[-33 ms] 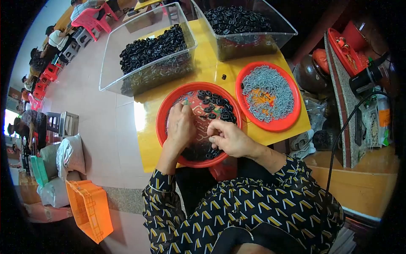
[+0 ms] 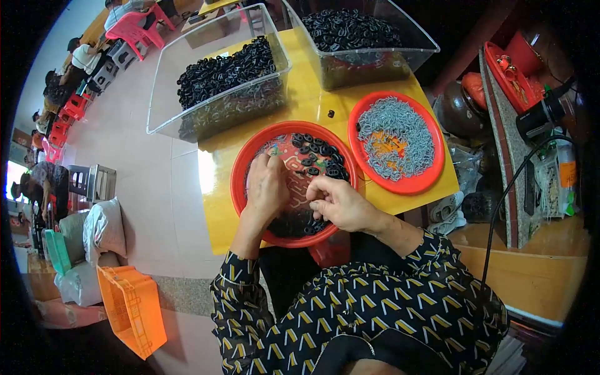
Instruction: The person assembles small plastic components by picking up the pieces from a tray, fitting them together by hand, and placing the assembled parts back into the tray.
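A round red basin stands on the yellow table just in front of me. Small black ring-like parts lie along its far right side, with more along the near side. My left hand reaches into the basin's left half, fingers bent downward and their tips hidden from view. Over the near right rim, my right hand is closed, thumb against curled fingers. Anything pinched in either hand is too small or hidden to name. Right of the basin, a red round tray bears many thin grey screw-like pieces.
Two clear plastic bins, one at left and one at right, hold heaps of black parts. One loose black part lies on the yellow table. An orange crate stands at lower left. A black cable hangs at right.
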Motion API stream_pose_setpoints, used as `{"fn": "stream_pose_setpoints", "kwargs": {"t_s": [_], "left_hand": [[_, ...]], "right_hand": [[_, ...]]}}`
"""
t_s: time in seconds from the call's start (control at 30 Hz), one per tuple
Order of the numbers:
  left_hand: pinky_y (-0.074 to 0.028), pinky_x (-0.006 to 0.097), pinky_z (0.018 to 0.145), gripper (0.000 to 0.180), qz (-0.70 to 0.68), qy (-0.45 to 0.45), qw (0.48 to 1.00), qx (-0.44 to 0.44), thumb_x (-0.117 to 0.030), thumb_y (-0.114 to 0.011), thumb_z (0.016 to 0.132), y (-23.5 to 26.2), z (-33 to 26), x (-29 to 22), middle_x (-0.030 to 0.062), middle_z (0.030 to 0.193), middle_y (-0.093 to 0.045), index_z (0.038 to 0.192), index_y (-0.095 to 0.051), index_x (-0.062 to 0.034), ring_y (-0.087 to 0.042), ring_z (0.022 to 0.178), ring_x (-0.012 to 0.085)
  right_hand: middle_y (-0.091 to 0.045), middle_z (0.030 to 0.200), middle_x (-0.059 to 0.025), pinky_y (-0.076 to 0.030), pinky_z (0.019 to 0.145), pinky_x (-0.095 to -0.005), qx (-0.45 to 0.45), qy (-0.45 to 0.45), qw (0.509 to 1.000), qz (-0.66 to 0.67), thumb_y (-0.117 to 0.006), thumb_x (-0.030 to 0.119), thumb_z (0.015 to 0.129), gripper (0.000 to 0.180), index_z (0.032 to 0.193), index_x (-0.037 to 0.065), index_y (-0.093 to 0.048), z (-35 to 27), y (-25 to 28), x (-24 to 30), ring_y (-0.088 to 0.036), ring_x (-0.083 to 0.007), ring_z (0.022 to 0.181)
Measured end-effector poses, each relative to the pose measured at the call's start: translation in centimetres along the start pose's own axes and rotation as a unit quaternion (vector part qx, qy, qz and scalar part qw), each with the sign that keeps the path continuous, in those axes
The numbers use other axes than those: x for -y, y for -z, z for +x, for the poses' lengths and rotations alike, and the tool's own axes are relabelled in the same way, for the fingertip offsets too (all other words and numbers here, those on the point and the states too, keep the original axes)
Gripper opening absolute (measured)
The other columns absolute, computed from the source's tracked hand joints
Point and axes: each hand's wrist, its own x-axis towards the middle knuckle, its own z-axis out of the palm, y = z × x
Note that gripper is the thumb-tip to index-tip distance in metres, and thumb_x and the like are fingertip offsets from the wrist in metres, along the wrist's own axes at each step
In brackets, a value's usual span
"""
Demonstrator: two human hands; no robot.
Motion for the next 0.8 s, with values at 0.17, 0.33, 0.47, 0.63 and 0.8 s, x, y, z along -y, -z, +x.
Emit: {"fn": "stream_pose_setpoints", "kwargs": {"t_s": [0.17, 0.33, 0.47, 0.63, 0.8], "left_hand": [[-0.042, 0.035, 0.058, 0.01, -0.143, 0.062, 0.987, -0.031, 0.003, -0.056, 0.067, 0.8, -1.0, -0.3, 0.0156, 0.068, -0.051, 0.072, -0.049, -0.0003, -0.051, 0.063, 0.0307], [-0.043, 0.021, 0.059, 0.006, -0.355, 0.165, 0.917, -0.073, 0.003, -0.056, 0.073, 1.8, -2.5, -1.1, 0.0041, 0.068, -0.054, 0.076, -0.05, 0.001, -0.053, 0.064, 0.0113], [-0.044, 0.021, 0.063, 0.014, -0.583, 0.235, 0.771, -0.107, 0.007, -0.056, 0.071, 2.5, -4.0, -2.4, 0.0024, 0.076, -0.055, 0.083, -0.052, 0.0003, -0.053, 0.068, 0.0097], [-0.046, 0.024, 0.065, 0.022, -0.753, 0.253, 0.596, -0.117, 0.005, -0.056, 0.074, 1.1, -5.9, -3.6, 0.0077, 0.08, -0.058, 0.095, -0.051, 0.0011, -0.055, 0.072, 0.0133], [-0.046, 0.025, 0.067, 0.023, -0.787, 0.255, 0.547, -0.131, 0.004, -0.055, 0.074, 0.9, -7.4, -4.0, 0.0092, 0.081, -0.058, 0.096, -0.05, 0.0009, -0.056, 0.073, 0.0145]], "right_hand": [[-0.05, 0.073, -0.0006, -0.043, 0.054, -0.0186, -0.01, -0.031, 0.995, 0.095, -0.048, 0.0, 0.079, 0.012, 0.091, 0.002, -0.048, -0.3, 0.3, -0.1, -0.051, -0.0065, 0.063], [-0.051, 0.075, -0.0011, -0.043, 0.054, -0.0185, 0.008, -0.029, 0.994, 0.109, -0.049, 0.0, 0.079, 0.008, 0.088, 0.001, -0.05, -0.3, 0.2, -0.7, -0.052, -0.0069, 0.065], [-0.053, 0.075, -0.0024, -0.046, 0.056, -0.0196, -0.024, -0.008, 0.991, 0.131, -0.05, -0.002, 0.079, 0.008, 0.087, 0.0, -0.051, -0.3, -0.4, -0.4, -0.056, -0.009, 0.066], [-0.055, 0.078, -0.0046, -0.047, 0.056, -0.0192, -0.05, 0.011, 0.988, 0.144, -0.051, 0.0, 0.08, 0.011, 0.091, -0.002, -0.051, -0.9, -1.3, 0.8, -0.058, -0.0102, 0.067], [-0.055, 0.08, -0.006, -0.048, 0.058, -0.0195, -0.066, 0.02, 0.989, 0.134, -0.052, -0.001, 0.079, 0.013, 0.092, -0.004, -0.05, -1.3, -2.7, 1.5, -0.058, -0.0106, 0.069]]}}
